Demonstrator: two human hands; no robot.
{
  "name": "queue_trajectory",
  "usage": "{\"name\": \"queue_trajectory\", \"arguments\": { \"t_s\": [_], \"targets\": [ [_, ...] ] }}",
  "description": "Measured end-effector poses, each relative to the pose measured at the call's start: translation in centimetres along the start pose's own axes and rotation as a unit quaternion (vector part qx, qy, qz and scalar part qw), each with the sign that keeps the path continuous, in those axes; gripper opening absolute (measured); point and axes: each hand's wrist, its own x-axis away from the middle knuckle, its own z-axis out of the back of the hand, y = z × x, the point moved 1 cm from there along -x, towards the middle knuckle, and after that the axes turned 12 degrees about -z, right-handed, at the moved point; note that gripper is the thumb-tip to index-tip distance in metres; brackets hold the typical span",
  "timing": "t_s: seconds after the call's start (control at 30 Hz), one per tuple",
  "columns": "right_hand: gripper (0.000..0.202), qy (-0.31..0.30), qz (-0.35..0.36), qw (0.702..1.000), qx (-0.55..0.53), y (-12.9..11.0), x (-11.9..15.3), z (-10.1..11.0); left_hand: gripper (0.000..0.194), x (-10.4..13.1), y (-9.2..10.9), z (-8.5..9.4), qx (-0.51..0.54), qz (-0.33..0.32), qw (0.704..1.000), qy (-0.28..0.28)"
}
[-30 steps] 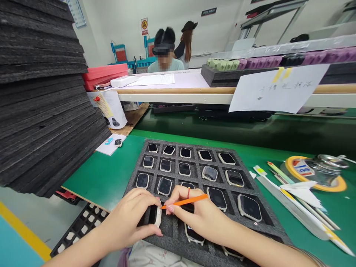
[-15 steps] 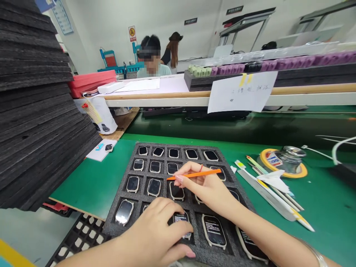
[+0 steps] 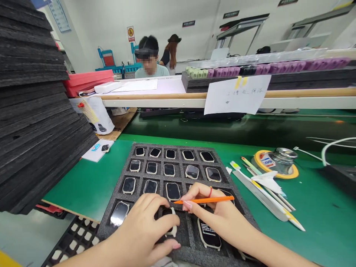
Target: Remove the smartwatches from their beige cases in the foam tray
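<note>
My left hand [image 3: 150,227] has its fingers curled round a pale-framed smartwatch body [image 3: 172,231], which sits tilted at a front compartment of the dark grey foam tray [image 3: 109,218]. My index finger partly covers its screen. In my right hand [image 3: 207,207], thumb and fingers pinch an orange pointed stick [image 3: 214,199]. Its tip points left, just below another watch [image 3: 172,191] in the row behind. More strapless watches fill the tray's compartments. One near the front right, a watch with white text on its lit screen [image 3: 209,233], lies beside my right wrist.
Black foam sheets [image 3: 36,122] rise in a tall stack at left. Right of the tray lie a white-and-yellow knife-shaped tool [image 3: 267,198], several thin sticks and a tape roll [image 3: 257,159] with a glass jar [image 3: 285,163]. A shelf [image 3: 155,102] crosses behind; two people are beyond it.
My left fingers have tilted the front watch and shifted it leftward; its text no longer shows. My right hand has come down nearer to it with the orange stick.
</note>
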Motion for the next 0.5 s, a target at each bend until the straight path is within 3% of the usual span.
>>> {"name": "queue_trajectory", "arguments": {
  "t_s": [0.1, 0.3, 0.4, 0.5],
  "targets": [
    [0.017, -0.007, -0.008, 1.000, -0.008, 0.9, 0.2, -0.1, 0.020, 0.6, -0.5, 0.0, 0.024, 0.013, 0.999, 0.017],
    [0.022, -0.039, -0.015, 0.999, -0.014, 1.4, 0.3, -0.4, 0.017, 0.5, -0.9, -0.5, 0.047, -0.024, 0.996, 0.079],
    [0.022, -0.057, -0.005, 0.998, 0.003, 1.1, 0.4, -0.4, 0.021, 0.5, -1.0, -0.6, 0.060, -0.008, 0.996, 0.058],
    [0.019, -0.071, 0.004, 0.997, 0.023, 1.0, 0.5, -0.4, 0.036, 0.7, -1.1, -0.7, 0.095, 0.056, 0.994, 0.021]
  ]
}}
